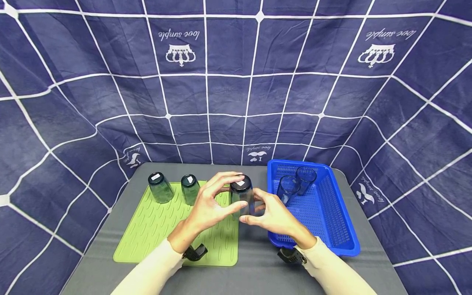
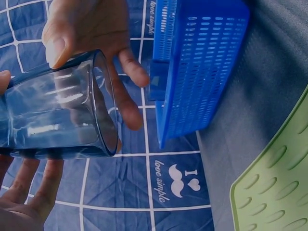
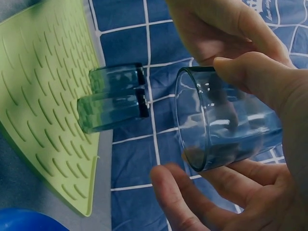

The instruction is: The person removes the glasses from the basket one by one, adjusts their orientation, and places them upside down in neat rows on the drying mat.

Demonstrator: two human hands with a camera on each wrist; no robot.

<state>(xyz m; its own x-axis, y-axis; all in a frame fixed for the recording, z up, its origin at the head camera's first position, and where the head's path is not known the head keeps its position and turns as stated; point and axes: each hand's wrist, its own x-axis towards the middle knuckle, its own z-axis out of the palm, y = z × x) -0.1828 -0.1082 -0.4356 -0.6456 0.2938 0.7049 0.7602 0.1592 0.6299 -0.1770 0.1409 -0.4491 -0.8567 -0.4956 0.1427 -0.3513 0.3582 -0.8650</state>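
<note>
Between both hands is a drinking glass (image 1: pixel 241 196), tinted blue-grey and upside down, with a white sticker on its base. My left hand (image 1: pixel 209 205) grips it near the base, thumb in front and fingers behind. Lower down, my right hand (image 1: pixel 273 214) holds the same glass from the right. In the left wrist view the right thumb lies on the wall of the glass (image 2: pixel 53 113) close to the rim, other fingers spread beyond it. The glass is above the right edge of a green drying mat (image 1: pixel 177 229).
Two more upside-down glasses, one at the far left (image 1: pixel 161 189) and one beside it (image 1: pixel 190 190), stand on the mat's back part. A blue plastic basket (image 1: pixel 313 229) at the right holds a near glass (image 1: pixel 287 189) and a far glass (image 1: pixel 306 176). Patterned blue cloth (image 1: pixel 228 98) walls the grey table.
</note>
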